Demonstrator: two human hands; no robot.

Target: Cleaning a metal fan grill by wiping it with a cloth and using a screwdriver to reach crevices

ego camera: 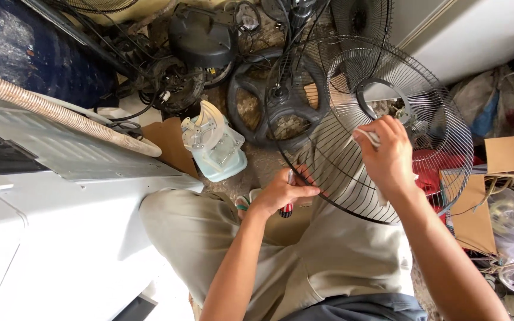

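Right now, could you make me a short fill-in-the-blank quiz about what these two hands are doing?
1. The left hand holds the rim of a wire fan ____.
2. The right hand presses a small white ____ against the wires.
3. The guard rests over the person's ____.
4. The pale blue motor housing lies to the ____ of the guard.

Missing words: guard; cloth; lap; left

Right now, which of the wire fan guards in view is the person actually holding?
The large dark wire guard over the lap: the left hand grips its lower rim, and the right hand presses a pale cloth on its wires. The guards at the top edge lie untouched.
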